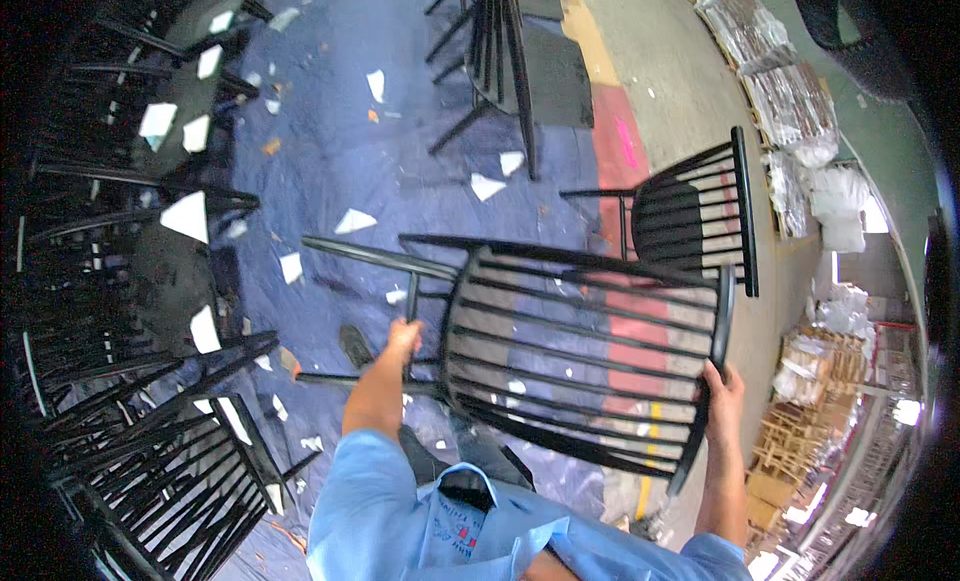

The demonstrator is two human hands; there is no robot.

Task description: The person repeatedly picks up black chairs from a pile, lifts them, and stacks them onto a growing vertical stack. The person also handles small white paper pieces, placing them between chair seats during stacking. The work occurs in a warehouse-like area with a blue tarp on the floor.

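Note:
A black wooden spindle-back chair [721,306] is held tipped on its side in front of me, its backrest to the right and its legs pointing left. My left hand [403,338] is closed round a stretcher between the legs, beside the seat. On the backrest's top rail, at the far right of the chair, my right hand [724,383] has its fingers wrapped over the edge. Through the spindles I see the floor. A second black spindle-back chair [672,221] stands just beyond, to the right.
Many black chairs [175,271] crowd the left side, some with white pieces on them. More chairs [500,61] stand at the far middle. Scraps of white paper [355,221] litter the blue floor sheet [330,131]. Wrapped stacks [790,106] and wooden frames [805,411] line the right.

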